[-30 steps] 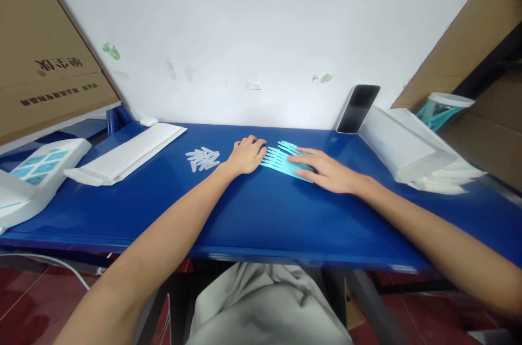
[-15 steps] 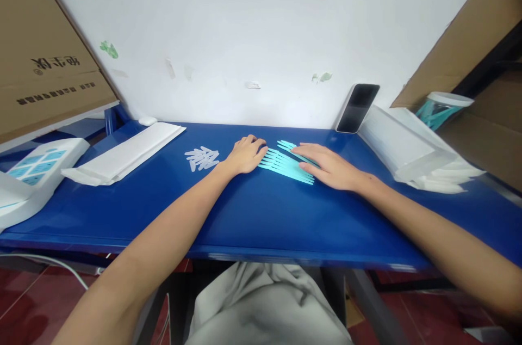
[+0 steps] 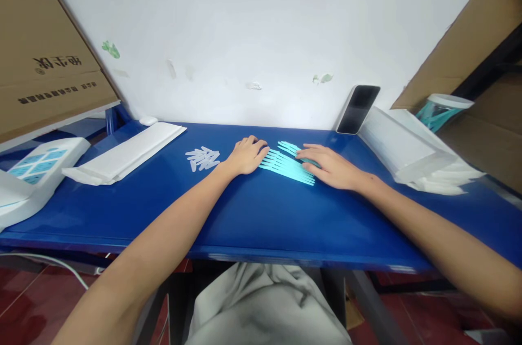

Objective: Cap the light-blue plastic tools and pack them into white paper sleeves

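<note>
I see bright turquoise strips [image 3: 287, 166] at centre and pale lilac pieces [image 3: 200, 158] left of centre, against a deep blue tabletop [image 3: 261, 214]. Upper left, a brown box [image 3: 49, 24] carries dark lettering; lower left, the floor [image 3: 24, 301] shows dark red with pale lines.

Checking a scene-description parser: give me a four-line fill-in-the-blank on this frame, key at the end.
1. By the left hand, the teal strips lie on a ____ table.
2. The pale strips are nearer the ____ hand than the right hand.
3. In the picture, the dark-screened device stands to the ____ of the teal strips.
4. The printed box is made of ____.

Missing: blue; left; right; cardboard.
</note>
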A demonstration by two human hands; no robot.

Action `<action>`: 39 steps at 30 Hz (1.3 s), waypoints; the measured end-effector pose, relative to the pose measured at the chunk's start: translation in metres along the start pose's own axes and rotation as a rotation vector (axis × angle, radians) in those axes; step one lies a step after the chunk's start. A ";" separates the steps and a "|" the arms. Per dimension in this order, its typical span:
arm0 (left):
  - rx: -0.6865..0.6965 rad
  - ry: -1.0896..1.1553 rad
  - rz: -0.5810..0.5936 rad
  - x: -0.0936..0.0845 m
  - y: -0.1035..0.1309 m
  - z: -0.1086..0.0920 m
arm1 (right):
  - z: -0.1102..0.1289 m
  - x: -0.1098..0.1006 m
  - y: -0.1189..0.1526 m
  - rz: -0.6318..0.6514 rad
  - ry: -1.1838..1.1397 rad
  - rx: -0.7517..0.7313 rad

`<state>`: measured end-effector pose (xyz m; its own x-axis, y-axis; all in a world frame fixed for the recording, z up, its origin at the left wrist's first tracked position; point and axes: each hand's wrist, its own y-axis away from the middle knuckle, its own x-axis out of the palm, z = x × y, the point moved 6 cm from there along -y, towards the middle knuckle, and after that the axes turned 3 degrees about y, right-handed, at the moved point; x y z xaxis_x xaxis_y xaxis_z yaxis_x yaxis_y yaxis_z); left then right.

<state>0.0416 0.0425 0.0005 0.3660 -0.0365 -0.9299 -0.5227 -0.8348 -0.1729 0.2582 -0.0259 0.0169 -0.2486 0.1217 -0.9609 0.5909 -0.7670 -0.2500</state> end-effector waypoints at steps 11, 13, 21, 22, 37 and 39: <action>-0.007 -0.019 -0.006 0.000 0.000 -0.001 | 0.007 0.003 0.000 0.039 -0.047 -0.013; -0.005 -0.022 -0.003 0.000 0.000 -0.001 | 0.008 0.005 0.001 0.053 -0.069 -0.011; -0.003 0.006 -0.022 0.000 -0.001 0.001 | 0.009 0.007 0.001 0.067 -0.109 -0.007; -0.003 0.008 -0.023 0.000 -0.001 0.001 | 0.008 0.006 0.001 0.052 -0.097 -0.002; 0.004 0.003 -0.016 0.001 0.000 0.000 | 0.009 0.014 -0.002 0.131 -0.117 0.070; 0.008 0.002 -0.016 0.001 0.000 -0.001 | 0.011 0.017 -0.002 0.167 -0.109 0.087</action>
<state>0.0426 0.0424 -0.0006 0.3755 -0.0245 -0.9265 -0.5234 -0.8306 -0.1901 0.2446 -0.0289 0.0027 -0.2373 -0.0767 -0.9684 0.5632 -0.8231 -0.0728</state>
